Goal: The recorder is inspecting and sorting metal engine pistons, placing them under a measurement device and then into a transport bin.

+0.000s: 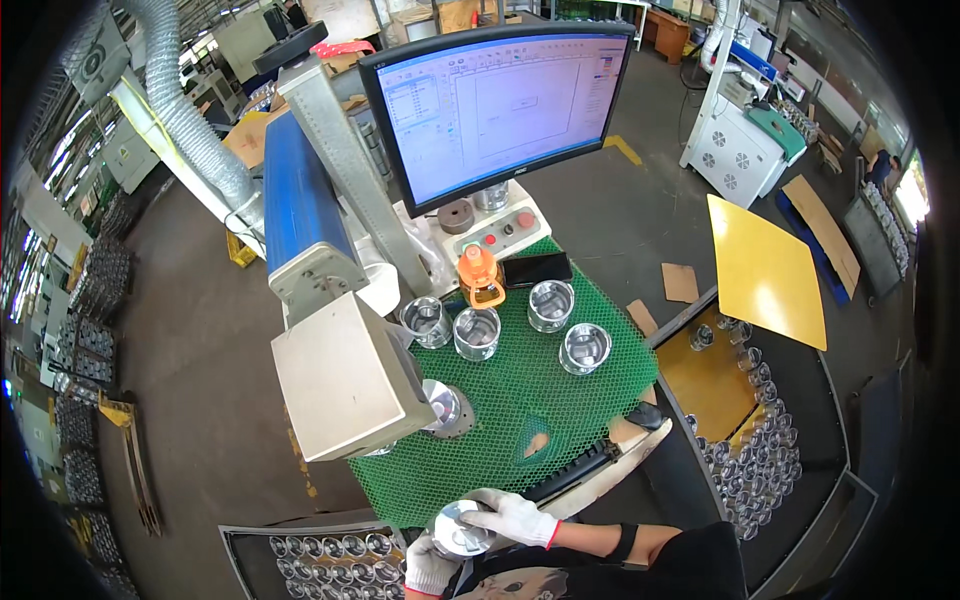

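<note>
In front of my body, at the near edge of the green mesh mat (pixel 400 495), I hold a shiny metal piston (pixel 462 532) with its flat round crown facing up. My gloved left hand (pixel 430 568) grips its lower left side. My gloved right hand (pixel 512 517) is closed on its right, fingers lying across the top edge. Another piston (pixel 441 400) rests on a round grey fixture (pixel 462 418) beneath the white box-shaped head (pixel 345 375) of a marking machine. Farther back on the mat stand several pistons (pixel 477 332) with their hollow ends up.
A monitor (pixel 505 110) rises behind a control box (pixel 500 235) with buttons. An orange-capped bottle (pixel 481 275) and a black phone (pixel 537 269) lie before it. Bins of pistons stand at lower left (pixel 335 565) and right (pixel 750 470). A yellow sheet (pixel 765 270) leans over the right bin.
</note>
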The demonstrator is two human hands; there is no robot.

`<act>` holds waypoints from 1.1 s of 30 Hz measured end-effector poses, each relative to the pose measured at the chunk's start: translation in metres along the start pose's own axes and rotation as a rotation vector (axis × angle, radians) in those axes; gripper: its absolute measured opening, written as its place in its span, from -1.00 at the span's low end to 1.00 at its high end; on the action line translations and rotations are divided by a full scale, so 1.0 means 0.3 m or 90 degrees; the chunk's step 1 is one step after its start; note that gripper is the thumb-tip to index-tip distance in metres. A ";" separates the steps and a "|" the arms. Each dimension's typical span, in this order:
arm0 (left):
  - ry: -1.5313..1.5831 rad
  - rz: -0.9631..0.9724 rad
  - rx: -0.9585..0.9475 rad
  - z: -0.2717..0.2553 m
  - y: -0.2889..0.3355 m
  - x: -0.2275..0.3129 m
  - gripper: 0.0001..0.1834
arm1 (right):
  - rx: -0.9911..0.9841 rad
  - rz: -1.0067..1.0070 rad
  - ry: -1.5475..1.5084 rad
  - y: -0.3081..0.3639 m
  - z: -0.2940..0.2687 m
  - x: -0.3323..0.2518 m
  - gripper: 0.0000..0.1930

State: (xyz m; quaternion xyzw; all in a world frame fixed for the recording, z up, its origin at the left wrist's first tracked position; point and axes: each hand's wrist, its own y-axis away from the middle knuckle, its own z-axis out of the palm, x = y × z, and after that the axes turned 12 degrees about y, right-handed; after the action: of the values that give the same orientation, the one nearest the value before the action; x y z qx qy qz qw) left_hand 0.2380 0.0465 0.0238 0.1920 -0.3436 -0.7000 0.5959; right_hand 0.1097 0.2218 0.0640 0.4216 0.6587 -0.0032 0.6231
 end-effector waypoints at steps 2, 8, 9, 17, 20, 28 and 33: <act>0.061 0.025 -0.030 0.008 0.019 -0.009 -0.30 | -0.049 0.001 -0.083 -0.033 0.011 0.038 -0.40; 0.206 0.177 0.019 -0.089 0.045 0.035 -0.49 | -0.087 -0.027 -0.126 -0.041 0.012 0.088 -0.53; 0.226 0.190 0.006 -0.113 0.048 0.051 -0.46 | -0.066 -0.035 -0.089 -0.053 0.030 0.141 -0.55; 0.349 0.259 -0.059 -0.184 0.175 0.113 -0.42 | -0.176 -0.036 -0.020 -0.058 0.053 -0.016 -0.50; 0.276 0.323 -0.022 -0.189 0.198 0.107 -0.45 | -0.192 -0.092 0.023 -0.073 0.107 -0.147 -0.30; 0.091 0.370 -0.010 -0.100 0.241 0.021 -0.58 | -0.127 -0.296 0.246 -0.058 0.283 -0.313 0.05; 0.108 0.229 0.009 -0.082 0.216 0.033 -0.58 | -0.258 0.011 -0.192 -0.127 0.293 -0.143 -0.29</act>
State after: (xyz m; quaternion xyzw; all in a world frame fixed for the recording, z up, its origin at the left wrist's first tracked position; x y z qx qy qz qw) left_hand 0.2981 0.0272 0.0543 0.1901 -0.3261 -0.5611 0.7367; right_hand 0.1546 0.1269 0.0598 0.2885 0.5419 0.0712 0.7862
